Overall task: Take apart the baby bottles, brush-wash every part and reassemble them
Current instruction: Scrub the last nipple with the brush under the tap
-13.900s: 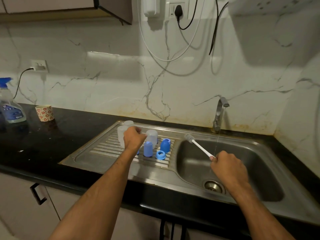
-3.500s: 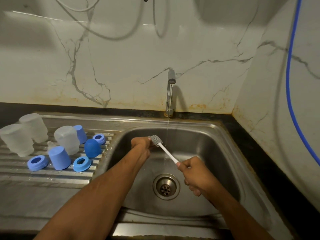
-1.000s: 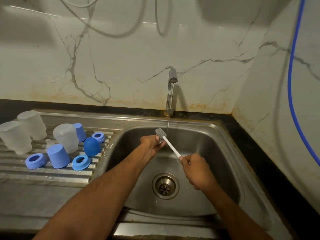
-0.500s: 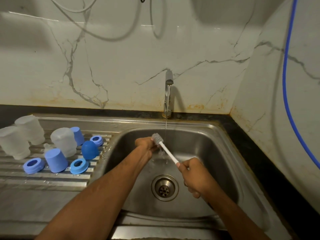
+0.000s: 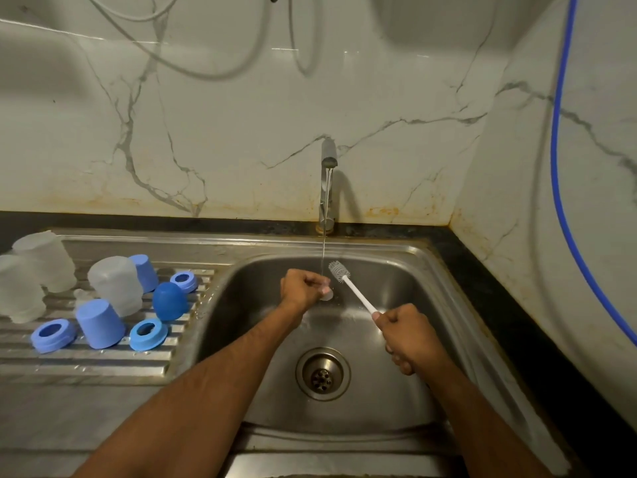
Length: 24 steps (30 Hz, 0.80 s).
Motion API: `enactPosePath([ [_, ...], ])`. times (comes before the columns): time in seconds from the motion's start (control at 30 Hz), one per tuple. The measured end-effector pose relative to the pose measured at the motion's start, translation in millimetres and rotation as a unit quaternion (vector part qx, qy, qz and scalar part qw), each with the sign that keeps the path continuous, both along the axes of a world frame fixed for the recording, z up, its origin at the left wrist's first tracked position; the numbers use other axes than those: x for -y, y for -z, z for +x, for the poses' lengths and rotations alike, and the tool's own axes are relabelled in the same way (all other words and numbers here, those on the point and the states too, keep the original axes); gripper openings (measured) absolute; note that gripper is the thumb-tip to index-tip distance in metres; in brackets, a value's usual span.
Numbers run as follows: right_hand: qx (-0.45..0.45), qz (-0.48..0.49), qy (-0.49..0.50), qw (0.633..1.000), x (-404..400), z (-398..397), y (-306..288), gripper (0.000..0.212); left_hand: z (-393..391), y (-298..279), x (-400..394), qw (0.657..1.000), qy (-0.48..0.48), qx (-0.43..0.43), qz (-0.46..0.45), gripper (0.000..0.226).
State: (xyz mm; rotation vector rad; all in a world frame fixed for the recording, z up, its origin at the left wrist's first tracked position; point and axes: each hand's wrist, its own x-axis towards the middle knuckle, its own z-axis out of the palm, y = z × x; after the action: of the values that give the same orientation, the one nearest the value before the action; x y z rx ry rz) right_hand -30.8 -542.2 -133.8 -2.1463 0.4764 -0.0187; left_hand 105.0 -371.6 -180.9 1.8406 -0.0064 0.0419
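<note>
Baby bottle parts, already taken apart, stand on the ribbed steel draining board (image 5: 103,363) at the left end of the sink: three frosted clear plastic bottle bodies (image 5: 115,284) turned mouth down, two pale blue plastic caps (image 5: 100,322), a darker blue domed cap (image 5: 169,301), and three flat blue screw rings (image 5: 148,334). A small clear piece, probably a teat, lies among them. So the taking apart looks finished; whether these pieces are already washed cannot be told, and nothing is reassembled yet.

Over the steel basin (image 5: 406,270), under a thin stream from the grey tap (image 5: 328,160) at the back edge, the left hand (image 5: 301,288) is curled tight, pinching a small translucent part (image 5: 326,294), seemingly a teat, in the water. The right hand (image 5: 403,331) is closed in a fist round the white handle of a slim grey-bristled bottle brush (image 5: 348,282), whose head sits just beside the part, apparently not touching it.
</note>
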Motion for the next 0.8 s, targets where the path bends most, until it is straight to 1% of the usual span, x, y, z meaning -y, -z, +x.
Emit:
enactPosePath([
  [0.2, -0.001, -0.008, -0.003, 1.000, 0.0, 1.5, -1.6, 0.040, 3.2, 0.6, -3.3, 0.999, -0.009, 0.029, 0.023, 0.016],
  [0.33, -0.006, -0.014, -0.008, 1.000, -2.6, 1.6, -0.4, 0.040, 3.8, 3.5, -6.2, 1.000, -0.020, 0.014, 0.014, 0.016],
  [0.4, -0.007, -0.016, -0.010, 1.000, -2.6, 1.7, -1.2, 0.039, 3.9, 1.2, -5.5, 0.999, -0.046, -0.016, -0.020, 0.014],
  [0.47, -0.004, -0.013, -0.009, 1.000, -1.8, 2.1, -2.0, 0.038, 4.2, -3.9, -4.1, 0.990, -0.062, -0.080, -0.097, 0.011],
  [0.5, -0.004, -0.012, -0.009, 1.000, -1.6, 2.2, -2.0, 0.038, 3.4, -7.7, -3.7, 0.978, -0.059, -0.125, -0.157, 0.012],
  [0.53, -0.005, -0.011, -0.009, 1.000, -1.3, 2.4, -2.1, 0.038, 2.9, -11.7, -3.8, 0.956, -0.051, -0.175, -0.229, 0.013],
  [0.6, -0.006, -0.010, -0.010, 1.000, -1.1, 2.7, -1.7, 0.039, 0.6, -17.0, -5.2, 0.898, -0.029, -0.254, -0.358, 0.013],
  [0.63, -0.006, -0.008, -0.011, 1.000, -1.1, 2.7, -1.5, 0.040, -0.9, -18.2, -6.2, 0.872, -0.019, -0.279, -0.401, 0.014],
  [0.67, -0.007, -0.008, -0.011, 1.000, -1.1, 2.3, -1.3, 0.040, -2.0, -18.9, -7.1, 0.852, -0.012, -0.296, -0.432, 0.014],
  [0.7, -0.007, -0.011, -0.011, 1.000, -1.2, 2.0, -1.5, 0.041, -3.1, -19.7, -8.0, 0.838, -0.006, -0.307, -0.451, 0.014],
  [0.73, -0.007, -0.015, -0.009, 1.000, -1.2, 1.5, -1.5, 0.040, -3.3, -20.1, -8.5, 0.830, -0.001, -0.314, -0.461, 0.014],
  [0.8, -0.007, -0.019, -0.008, 1.000, -1.7, 1.2, -1.9, 0.039, -4.6, -20.8, -8.4, 0.828, 0.006, -0.321, -0.459, 0.014],
])
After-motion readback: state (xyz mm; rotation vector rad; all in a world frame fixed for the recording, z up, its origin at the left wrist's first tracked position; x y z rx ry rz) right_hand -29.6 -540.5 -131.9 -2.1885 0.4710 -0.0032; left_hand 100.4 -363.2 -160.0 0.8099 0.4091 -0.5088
